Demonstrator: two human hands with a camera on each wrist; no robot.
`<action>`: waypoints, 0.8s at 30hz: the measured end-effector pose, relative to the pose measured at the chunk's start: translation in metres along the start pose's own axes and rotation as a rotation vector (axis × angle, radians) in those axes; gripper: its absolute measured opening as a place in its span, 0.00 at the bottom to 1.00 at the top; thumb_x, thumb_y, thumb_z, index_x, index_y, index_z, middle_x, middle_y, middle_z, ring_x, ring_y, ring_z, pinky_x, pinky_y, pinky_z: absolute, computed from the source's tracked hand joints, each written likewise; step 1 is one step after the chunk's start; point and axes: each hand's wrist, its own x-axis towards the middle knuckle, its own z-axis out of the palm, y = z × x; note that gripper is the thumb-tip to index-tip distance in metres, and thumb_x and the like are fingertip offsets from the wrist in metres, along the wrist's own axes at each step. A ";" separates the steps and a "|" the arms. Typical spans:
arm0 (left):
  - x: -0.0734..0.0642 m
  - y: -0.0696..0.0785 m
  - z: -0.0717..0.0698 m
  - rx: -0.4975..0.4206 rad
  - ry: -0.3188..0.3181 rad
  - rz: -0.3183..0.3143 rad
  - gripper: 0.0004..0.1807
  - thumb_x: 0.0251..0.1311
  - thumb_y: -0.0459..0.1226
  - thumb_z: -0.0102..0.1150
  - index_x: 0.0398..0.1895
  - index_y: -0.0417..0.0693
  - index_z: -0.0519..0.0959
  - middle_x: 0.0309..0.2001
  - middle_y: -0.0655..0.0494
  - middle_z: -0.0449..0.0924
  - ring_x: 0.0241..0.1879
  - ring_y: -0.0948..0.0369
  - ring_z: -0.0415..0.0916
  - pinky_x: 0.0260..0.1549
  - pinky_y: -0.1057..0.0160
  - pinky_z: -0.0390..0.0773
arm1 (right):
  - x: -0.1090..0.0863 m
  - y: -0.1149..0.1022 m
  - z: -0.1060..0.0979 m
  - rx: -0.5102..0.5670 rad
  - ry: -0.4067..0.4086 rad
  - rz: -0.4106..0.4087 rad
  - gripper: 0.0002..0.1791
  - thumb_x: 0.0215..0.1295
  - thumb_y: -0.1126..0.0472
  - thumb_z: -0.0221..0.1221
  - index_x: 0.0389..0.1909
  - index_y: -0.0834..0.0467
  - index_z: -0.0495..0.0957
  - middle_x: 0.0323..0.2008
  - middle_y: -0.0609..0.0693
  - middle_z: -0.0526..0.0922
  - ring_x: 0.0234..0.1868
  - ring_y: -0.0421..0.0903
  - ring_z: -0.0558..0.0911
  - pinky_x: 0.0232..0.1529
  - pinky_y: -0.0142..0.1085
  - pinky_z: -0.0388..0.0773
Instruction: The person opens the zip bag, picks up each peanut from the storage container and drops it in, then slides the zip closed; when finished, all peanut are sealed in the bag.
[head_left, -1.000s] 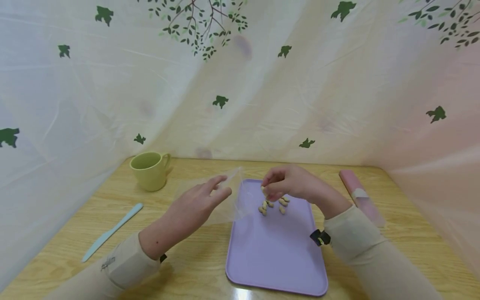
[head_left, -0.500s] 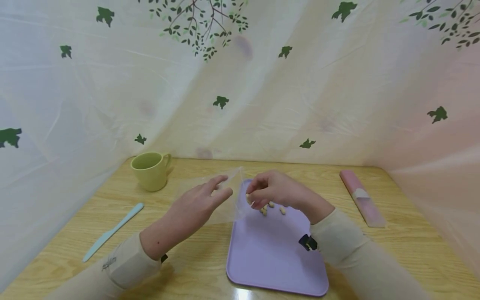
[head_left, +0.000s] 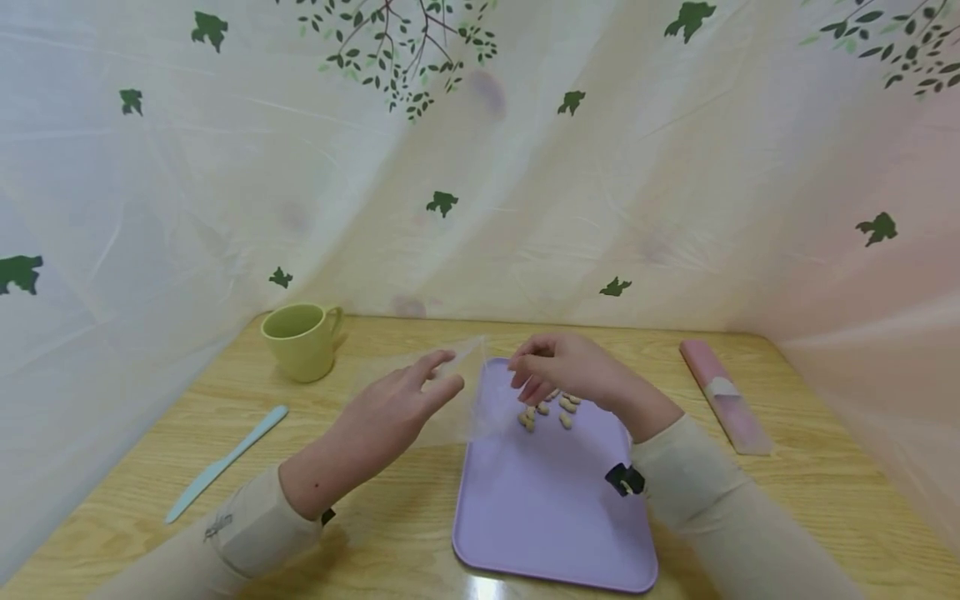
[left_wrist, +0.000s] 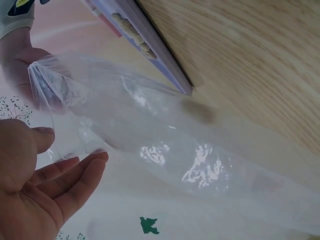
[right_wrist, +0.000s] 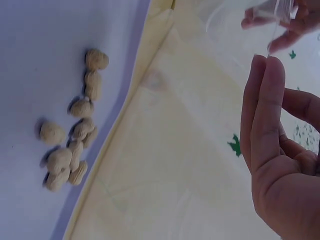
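Observation:
My left hand holds a clear plastic bag at its mouth, with the thumb and fingers spread apart at the rim. The bag hangs over the wood and the left edge of a lilac tray. My right hand hovers above the tray's far end, beside the bag's mouth. Its fingers are extended and loosely bent, and I see nothing between them. Several unshelled peanuts lie on the tray below that hand. A blurred brown spot shows through the bag in the left wrist view; I cannot tell what it is.
A green mug stands at the back left of the wooden table. In front of it lies a pale blue knife. A pink case lies right of the tray. A patterned curtain closes off the back.
My right hand moved left to the bag's mouth with a peanut, then drew back up and right; the peanut no longer shows in its fingers. The left hand and bag stayed nearly still.

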 end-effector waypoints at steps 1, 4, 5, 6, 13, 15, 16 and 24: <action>0.000 0.000 0.000 -0.001 -0.002 -0.002 0.22 0.64 0.21 0.64 0.56 0.50 0.76 0.62 0.41 0.83 0.41 0.51 0.90 0.34 0.56 0.89 | 0.000 0.002 -0.004 0.013 0.009 -0.001 0.16 0.81 0.52 0.58 0.55 0.61 0.83 0.48 0.60 0.90 0.43 0.54 0.93 0.51 0.47 0.91; 0.000 0.000 0.000 -0.006 -0.006 -0.008 0.22 0.64 0.21 0.64 0.56 0.50 0.77 0.62 0.40 0.82 0.42 0.51 0.91 0.33 0.56 0.90 | 0.003 0.007 -0.015 0.035 0.048 0.015 0.18 0.82 0.53 0.55 0.58 0.63 0.81 0.50 0.64 0.88 0.44 0.53 0.92 0.51 0.46 0.91; 0.000 0.000 0.000 -0.007 -0.006 -0.007 0.22 0.64 0.21 0.64 0.56 0.49 0.77 0.62 0.40 0.82 0.42 0.51 0.91 0.33 0.56 0.90 | 0.004 0.009 -0.019 0.040 0.064 0.024 0.19 0.83 0.54 0.55 0.59 0.64 0.80 0.51 0.64 0.88 0.44 0.54 0.92 0.52 0.46 0.91; 0.000 0.000 0.000 -0.007 -0.001 -0.005 0.22 0.64 0.21 0.64 0.56 0.49 0.77 0.62 0.40 0.82 0.42 0.51 0.91 0.33 0.56 0.90 | 0.006 0.011 -0.023 0.042 0.080 0.034 0.19 0.83 0.54 0.55 0.60 0.65 0.80 0.51 0.65 0.87 0.44 0.52 0.92 0.52 0.45 0.91; -0.001 -0.001 0.002 -0.014 0.028 0.007 0.21 0.64 0.21 0.65 0.56 0.49 0.77 0.61 0.40 0.83 0.41 0.51 0.91 0.32 0.56 0.89 | 0.025 0.035 -0.042 0.043 0.158 0.116 0.21 0.81 0.53 0.58 0.60 0.67 0.80 0.51 0.63 0.88 0.44 0.53 0.92 0.51 0.42 0.91; 0.000 -0.001 0.002 -0.014 0.028 0.009 0.21 0.64 0.21 0.65 0.56 0.49 0.77 0.61 0.40 0.83 0.41 0.51 0.91 0.32 0.56 0.89 | 0.029 0.042 -0.044 0.014 0.164 0.136 0.21 0.80 0.54 0.59 0.59 0.68 0.80 0.52 0.65 0.88 0.43 0.51 0.92 0.53 0.45 0.91; 0.000 -0.001 0.003 -0.015 0.028 0.009 0.22 0.64 0.21 0.65 0.56 0.49 0.77 0.61 0.40 0.83 0.41 0.51 0.91 0.32 0.56 0.89 | 0.031 0.045 -0.046 -0.007 0.162 0.143 0.21 0.80 0.54 0.59 0.59 0.68 0.80 0.53 0.66 0.88 0.43 0.51 0.92 0.55 0.47 0.90; 0.000 -0.001 0.002 -0.011 0.010 0.000 0.21 0.65 0.21 0.65 0.56 0.49 0.77 0.62 0.40 0.83 0.42 0.52 0.91 0.32 0.57 0.90 | 0.048 0.063 -0.050 -0.139 0.118 0.172 0.17 0.75 0.60 0.62 0.53 0.71 0.84 0.47 0.62 0.91 0.38 0.43 0.90 0.48 0.40 0.91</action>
